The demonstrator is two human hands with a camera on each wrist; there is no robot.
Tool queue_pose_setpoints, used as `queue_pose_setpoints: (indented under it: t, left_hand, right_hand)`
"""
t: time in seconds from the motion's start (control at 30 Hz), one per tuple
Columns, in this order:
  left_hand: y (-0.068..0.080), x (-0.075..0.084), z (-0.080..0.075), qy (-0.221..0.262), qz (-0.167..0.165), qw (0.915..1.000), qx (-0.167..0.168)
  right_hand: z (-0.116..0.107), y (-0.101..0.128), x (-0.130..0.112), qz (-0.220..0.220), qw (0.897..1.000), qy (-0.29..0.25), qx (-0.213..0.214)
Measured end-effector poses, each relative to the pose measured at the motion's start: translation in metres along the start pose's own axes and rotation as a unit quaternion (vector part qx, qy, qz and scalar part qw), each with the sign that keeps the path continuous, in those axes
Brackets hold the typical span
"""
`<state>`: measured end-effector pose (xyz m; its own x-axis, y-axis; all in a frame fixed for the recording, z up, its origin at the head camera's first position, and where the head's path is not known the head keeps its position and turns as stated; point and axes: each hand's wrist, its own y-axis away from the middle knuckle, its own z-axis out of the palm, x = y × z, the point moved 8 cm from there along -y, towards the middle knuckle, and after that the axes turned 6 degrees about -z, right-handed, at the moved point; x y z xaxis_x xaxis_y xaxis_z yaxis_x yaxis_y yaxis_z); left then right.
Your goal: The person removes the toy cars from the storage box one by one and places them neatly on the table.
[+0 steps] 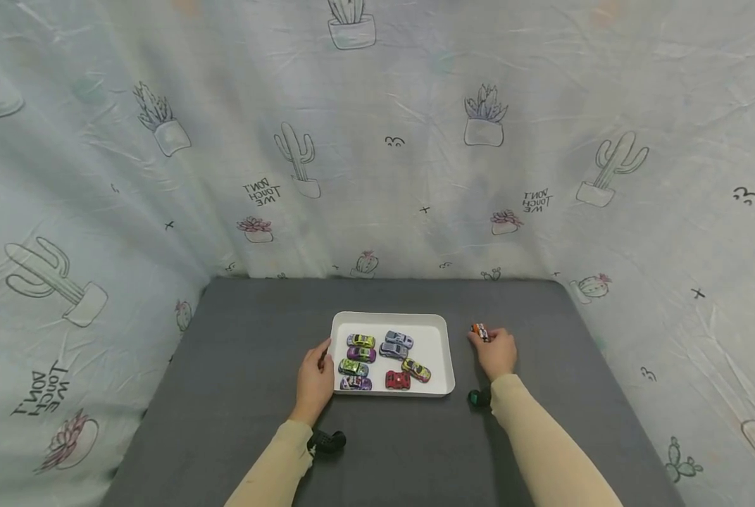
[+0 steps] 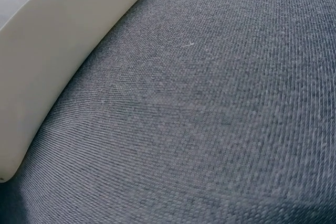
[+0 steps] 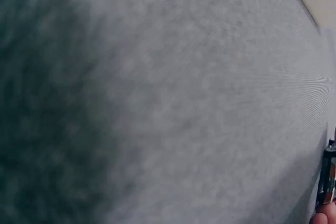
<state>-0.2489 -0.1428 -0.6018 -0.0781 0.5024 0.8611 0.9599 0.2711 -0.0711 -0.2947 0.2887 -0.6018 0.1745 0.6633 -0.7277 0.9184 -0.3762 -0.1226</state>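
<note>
**Inventory: one held, eight stowed**

Landmark: white tray, on grey cloth.

Item 1: orange-and-white toy car, right of the tray, apart from its wall. I see the right hand pinching it; whether it is off the cloth, I cannot tell.

Item 2: left hand, touching the tray's left wall, well apart from the right; whether its fingers grip, I cannot tell.

Items 3–10, in the tray: four toy cars in a left-hand column; right of these, two grey-blue cars, a yellow-and-red car, a red car.

Handling notes, my judgement: pinch the small body firmly, off the wheels, which could roll. I would brace the tray's wall lightly without tipping it; loose cars could slide.
</note>
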Motion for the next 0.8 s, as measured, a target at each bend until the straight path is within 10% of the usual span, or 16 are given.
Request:
queue_pose_setpoints:
  t: [0.4,0.8]
  left_hand:
    - [-0.002,0.002,0.003,-0.005,0.002,1.0000,-0.006]
    - [0.000,0.001,-0.003,-0.001,-0.016,0.9995,-0.025]
  right_hand:
    - [-0.007,-0.001,0.006,0.006,0.995,-0.072,-0.070]
    - [-0.019,0.014,-0.047,-0.073,0.984,-0.125,-0.105]
